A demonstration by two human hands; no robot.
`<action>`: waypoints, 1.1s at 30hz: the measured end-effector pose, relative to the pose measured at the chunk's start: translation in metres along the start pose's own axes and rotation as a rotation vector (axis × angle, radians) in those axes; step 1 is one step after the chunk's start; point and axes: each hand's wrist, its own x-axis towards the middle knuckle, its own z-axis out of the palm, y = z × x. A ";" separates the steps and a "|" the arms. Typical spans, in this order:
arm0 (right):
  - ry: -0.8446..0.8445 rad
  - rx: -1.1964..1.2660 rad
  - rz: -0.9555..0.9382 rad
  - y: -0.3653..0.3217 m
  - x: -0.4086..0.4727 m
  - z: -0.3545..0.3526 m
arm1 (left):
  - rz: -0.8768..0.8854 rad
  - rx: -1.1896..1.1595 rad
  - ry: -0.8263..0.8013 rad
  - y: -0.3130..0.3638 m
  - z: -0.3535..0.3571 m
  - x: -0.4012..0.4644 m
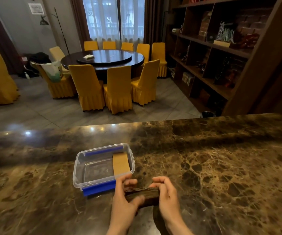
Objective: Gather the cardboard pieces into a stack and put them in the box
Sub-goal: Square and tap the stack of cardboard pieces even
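A stack of brown cardboard pieces (pixel 143 195) stands on edge on the marble counter, pressed between both hands. My left hand (pixel 125 195) grips its left end and my right hand (pixel 166 192) grips its right end. Just beyond and to the left sits a clear plastic box (pixel 79 168) with blue clips, without a lid. One tan cardboard piece (pixel 121 163) lies inside the box against its right wall. The stack is just outside the box's near right corner.
The dark marble counter (pixel 221 167) stretches wide to the right and left. Beyond its far edge are a round dining table (pixel 103 59) with yellow-covered chairs, and wooden shelves (pixel 221 48) on the right.
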 end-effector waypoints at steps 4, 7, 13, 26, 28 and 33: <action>0.008 -0.003 -0.022 0.001 -0.004 0.008 | -0.028 -0.282 0.258 0.002 0.024 0.002; 0.019 -0.007 -0.051 0.000 0.000 0.009 | -0.005 -0.303 0.290 0.004 0.035 0.006; -0.012 -0.106 -0.123 0.004 0.003 0.004 | 0.027 -0.191 0.308 -0.010 0.031 0.007; -0.029 -0.203 -0.252 0.011 0.010 0.005 | 0.003 -0.064 0.347 -0.009 0.033 0.022; -0.027 -0.223 -0.254 0.011 0.013 0.007 | -0.004 -0.052 0.336 -0.011 0.032 0.023; -0.050 -0.232 -0.281 0.013 0.014 0.008 | 0.031 0.057 0.279 -0.005 0.027 0.020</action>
